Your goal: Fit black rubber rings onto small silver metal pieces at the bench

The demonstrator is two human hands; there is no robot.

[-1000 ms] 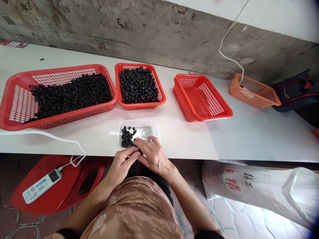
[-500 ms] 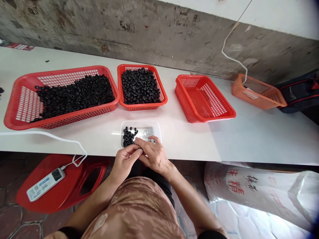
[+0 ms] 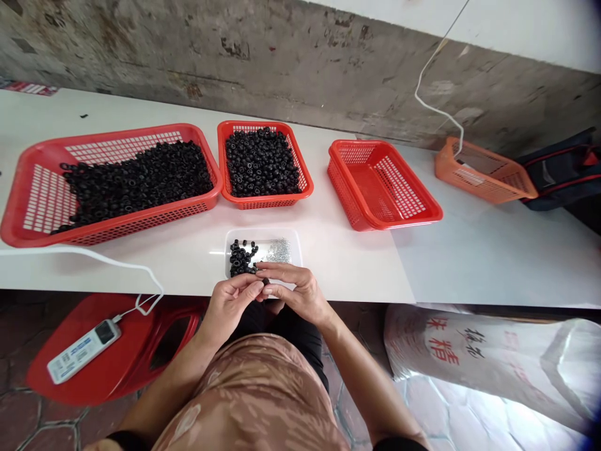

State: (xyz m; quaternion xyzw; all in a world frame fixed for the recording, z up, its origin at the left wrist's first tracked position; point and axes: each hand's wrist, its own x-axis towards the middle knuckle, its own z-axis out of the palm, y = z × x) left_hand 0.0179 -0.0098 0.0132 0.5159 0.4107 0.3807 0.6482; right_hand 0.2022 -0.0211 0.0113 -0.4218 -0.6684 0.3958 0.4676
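Note:
My left hand pinches a small black ring-like part between thumb and fingers, in front of the table edge. From the other side my right hand closes on the same part with its thumb and fingers. Just beyond the fingertips sits a shallow clear plastic tray. Its left side holds a heap of black parts; on its right lie many tiny silvery pieces, too small to name. The near rim of the tray is partly hidden by my hands.
Behind the tray stand two red baskets, one wide and one smaller, both filled with black parts. To the right are a red basket and an orange basket. A power bank lies on a red stool; a white sack stands below the table.
My right hand has turned and drawn back from over the tray, its fingers now extended sideways toward my left hand. The black part now shows between both hands' fingertips.

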